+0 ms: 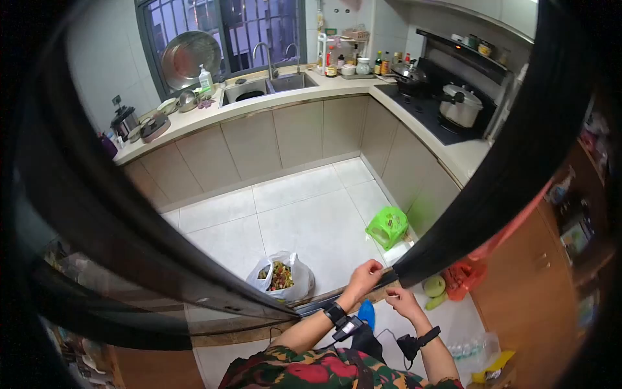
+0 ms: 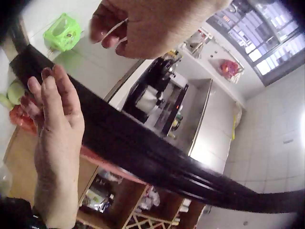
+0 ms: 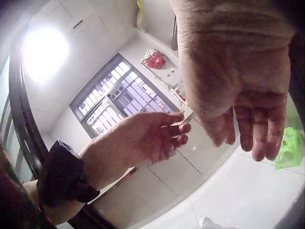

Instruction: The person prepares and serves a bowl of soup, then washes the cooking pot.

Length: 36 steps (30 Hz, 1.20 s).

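Observation:
My left hand (image 1: 365, 279) is over the sliding-door track, its fingers curled; in the left wrist view the same hand (image 2: 152, 28) pinches a thin white strip (image 2: 116, 29). The strip's pale end (image 3: 188, 116) shows at the left thumb in the right wrist view. Close by on the right, my right hand (image 1: 404, 303) holds nothing visible, its fingers loosely bent in the left wrist view and hanging down in the right wrist view (image 3: 238, 81). The hands are apart. A white plastic bag (image 1: 303, 277) with mixed scraps (image 1: 280, 277) stands on the floor left of them.
Dark door frames (image 1: 483, 194) rise on both sides. A green plastic basket (image 1: 387, 227) is on the kitchen floor (image 1: 291, 214). Right of the track lie a round green vegetable (image 1: 434, 285) and a red bag (image 1: 463, 279). Behind are the counter, sink and stove with a pot (image 1: 461, 107).

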Motion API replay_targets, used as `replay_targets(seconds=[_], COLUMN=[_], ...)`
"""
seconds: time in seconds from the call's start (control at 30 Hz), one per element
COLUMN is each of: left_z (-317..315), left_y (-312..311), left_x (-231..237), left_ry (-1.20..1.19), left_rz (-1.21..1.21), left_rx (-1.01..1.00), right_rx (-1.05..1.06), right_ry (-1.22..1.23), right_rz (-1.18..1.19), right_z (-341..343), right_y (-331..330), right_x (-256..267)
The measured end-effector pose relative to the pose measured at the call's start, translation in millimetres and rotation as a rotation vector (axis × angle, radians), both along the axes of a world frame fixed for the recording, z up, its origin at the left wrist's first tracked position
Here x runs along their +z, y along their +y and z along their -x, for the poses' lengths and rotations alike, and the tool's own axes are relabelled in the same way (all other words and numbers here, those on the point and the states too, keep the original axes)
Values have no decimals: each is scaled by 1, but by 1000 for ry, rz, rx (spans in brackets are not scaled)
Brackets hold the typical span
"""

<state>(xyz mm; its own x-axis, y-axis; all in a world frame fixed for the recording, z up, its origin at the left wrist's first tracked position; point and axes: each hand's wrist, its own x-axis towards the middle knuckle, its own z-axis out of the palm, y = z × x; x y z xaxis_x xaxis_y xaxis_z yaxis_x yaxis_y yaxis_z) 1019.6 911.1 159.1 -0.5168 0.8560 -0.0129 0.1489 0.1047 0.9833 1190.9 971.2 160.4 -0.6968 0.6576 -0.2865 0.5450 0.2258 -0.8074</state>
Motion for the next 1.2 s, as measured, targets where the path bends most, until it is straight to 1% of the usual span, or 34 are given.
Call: replay_targets(seconds=[0.03, 0.1, 0.17, 0.2, 0.23, 0.27, 0.4, 0.53, 0.57, 0.63, 0.67, 0.77, 0.83, 0.9, 0.97, 1.03, 1.1, 1.2], left_z=[13, 48, 87, 108, 125, 137, 195, 257, 276, 322, 342, 410, 448, 489, 526, 567, 614, 704], left_y=[14, 35, 50, 56, 61, 64, 64, 67, 71, 84, 94, 125, 147, 165, 169, 173, 173, 165], left_x=[-12, -6, -14, -15, -12, -9, -7, -7, -11, -22, -27, -38, -30, -23, -18, -10, 3, 44], left_ry=[-6, -111, -183, -165, -220, -280, -373, -392, -411, -422, -429, -474, -518, -497, -475, -458, -425, -191], left_rz=[11, 85, 127, 129, 123, 122, 83, 107, 120, 95, 75, 42, 57, 45, 65, 37, 39, -133], left_rx=[56, 200, 324, 337, 397, 459, 630, 815, 842, 884, 896, 909, 888, 884, 876, 847, 885, 932], right_rx=[23, 141, 165, 200, 237, 258, 393, 670, 683, 763, 803, 899, 919, 923, 899, 904, 931, 980], right_ry=[-5, 57, 12, 16, 14, 68, 72, 26, 30, 41, 19, 16, -39, 3, -20, -51, -71, -76], right_rz=[6, -55, -93, -99, -103, -121, -92, -87, -91, -74, -106, -214, -243, -206, -128, -143, -137, -177], right_z=[11, 41, 76, 98, 118, 134, 220, 319, 344, 400, 428, 512, 563, 607, 643, 677, 715, 788], right_y=[24, 72, 112, 132, 151, 171, 207, 223, 229, 241, 249, 280, 300, 314, 323, 334, 348, 371], right_x=[-5, 2, 12, 17, 22, 20, 27, 23, 23, 24, 29, 6, 19, 18, 31, 37, 45, 52])
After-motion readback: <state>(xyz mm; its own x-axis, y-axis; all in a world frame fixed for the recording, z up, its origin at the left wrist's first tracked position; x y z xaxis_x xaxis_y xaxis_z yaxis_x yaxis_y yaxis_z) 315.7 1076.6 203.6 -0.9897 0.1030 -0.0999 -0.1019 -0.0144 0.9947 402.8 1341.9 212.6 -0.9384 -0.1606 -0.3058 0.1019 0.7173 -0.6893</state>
